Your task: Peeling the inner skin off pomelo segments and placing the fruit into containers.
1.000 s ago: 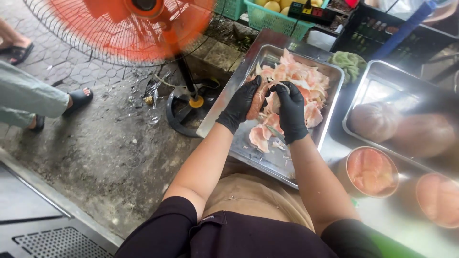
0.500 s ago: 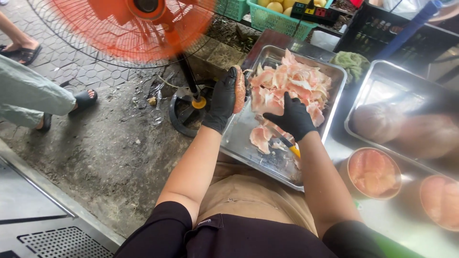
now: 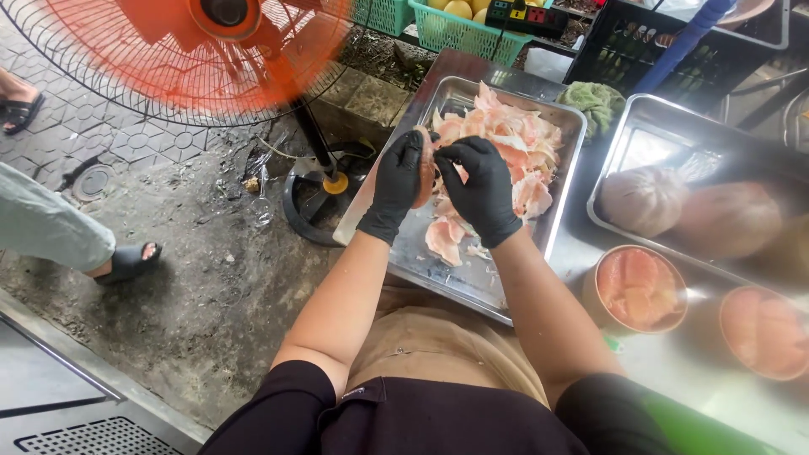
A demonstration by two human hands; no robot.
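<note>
Both gloved hands peeling a pink fruit segment, frame centre
Left hand and right hand pinch the segment over the steel tray; slick flesh could slip and tear

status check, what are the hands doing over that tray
Left hand cupping pink fruit segment, right hand pinching at its edge. Both above steel tray of pink peelings. Nothing blocking them.

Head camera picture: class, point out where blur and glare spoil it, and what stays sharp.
Head view: the orange floor fan blades smear into motion blur; glare whitens the right-hand steel tray and counter; the black-gloved left hand and right hand stay sharp.
</note>
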